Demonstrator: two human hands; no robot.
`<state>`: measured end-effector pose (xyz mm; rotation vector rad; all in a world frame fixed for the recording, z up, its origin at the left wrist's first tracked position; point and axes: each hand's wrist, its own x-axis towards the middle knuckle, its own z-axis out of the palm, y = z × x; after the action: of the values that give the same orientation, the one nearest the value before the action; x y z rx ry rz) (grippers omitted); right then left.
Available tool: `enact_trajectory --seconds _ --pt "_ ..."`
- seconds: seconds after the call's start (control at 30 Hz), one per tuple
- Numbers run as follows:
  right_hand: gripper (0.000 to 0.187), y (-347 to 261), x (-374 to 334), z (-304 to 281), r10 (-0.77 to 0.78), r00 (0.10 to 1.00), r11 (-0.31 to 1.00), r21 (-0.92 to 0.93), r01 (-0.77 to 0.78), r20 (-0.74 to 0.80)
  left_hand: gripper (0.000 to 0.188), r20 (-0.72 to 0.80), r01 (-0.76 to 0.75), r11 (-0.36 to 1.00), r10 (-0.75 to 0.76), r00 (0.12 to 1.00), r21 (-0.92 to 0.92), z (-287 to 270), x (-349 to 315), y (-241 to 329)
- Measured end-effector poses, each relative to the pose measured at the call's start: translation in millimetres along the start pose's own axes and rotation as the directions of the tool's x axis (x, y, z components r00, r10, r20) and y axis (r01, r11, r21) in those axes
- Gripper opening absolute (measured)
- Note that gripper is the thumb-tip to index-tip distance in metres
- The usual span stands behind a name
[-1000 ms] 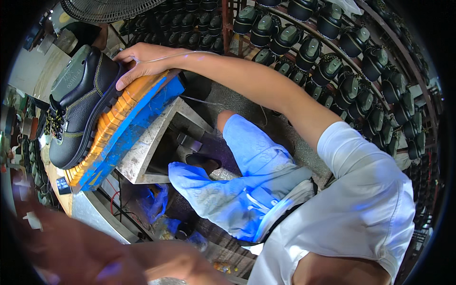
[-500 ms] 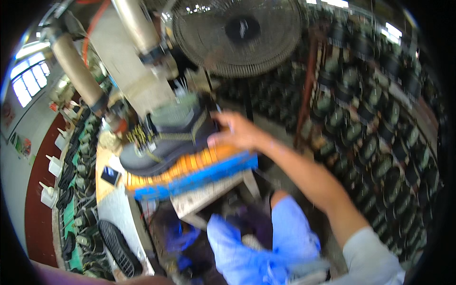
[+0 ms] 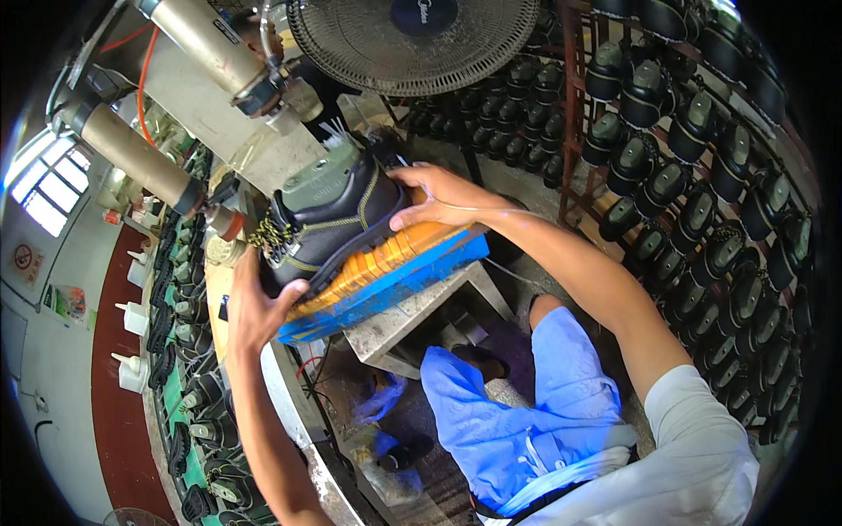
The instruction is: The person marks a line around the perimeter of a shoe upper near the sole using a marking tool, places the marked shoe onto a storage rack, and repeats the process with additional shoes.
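A black work shoe with yellow stitching and speckled laces sits on a ribbed orange pad over a blue base. A green shoe last fills its opening. My left hand grips the toe end, thumb on the near side; its fingertips are partly hidden behind the shoe. Around the heel, my right hand is closed, thumb on the near side and fingers toward the back. A black sole edge runs along the shoe's bottom.
Two metal cylinders of a press hang just beyond the shoe. Behind stands a large fan. Racks of lasted shoes fill the right side. On the left, a green conveyor carries shoes and soles, with white bottles along the wall.
My left hand has come in from below and taken hold of the toe end. My right hand stays at the heel. The whole view has shifted, and the loose sole on the bench is out of sight.
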<state>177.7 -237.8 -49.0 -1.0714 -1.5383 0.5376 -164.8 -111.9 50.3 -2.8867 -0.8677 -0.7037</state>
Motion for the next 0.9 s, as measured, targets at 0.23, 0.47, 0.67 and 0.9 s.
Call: enact_trajectory --seconds 0.23,0.47,0.67,0.9 --pt "0.064 -3.7 0.0 -7.6 0.042 0.999 0.992 0.114 -0.044 0.026 0.103 0.241 -0.089 0.996 0.08 0.967 0.024 3.0 49.6 -6.2" --pt "0.066 -9.7 6.6 -6.6 0.057 0.998 0.998 0.025 -0.058 0.019 0.092 0.044 -0.107 0.994 0.105 0.993 0.035 21.2 31.1 -14.5" --pt "0.078 1.9 4.4 -15.7 0.082 0.995 0.994 -0.077 -0.078 0.048 0.095 0.119 -0.077 0.993 0.067 0.991 0.09 17.1 41.8 -9.2" --pt "0.068 -8.4 10.3 -5.0 0.157 0.987 0.973 0.167 -0.16 0.035 0.093 0.203 0.294 0.533 -0.224 0.953 -0.794 15.1 -22.4 -60.6"
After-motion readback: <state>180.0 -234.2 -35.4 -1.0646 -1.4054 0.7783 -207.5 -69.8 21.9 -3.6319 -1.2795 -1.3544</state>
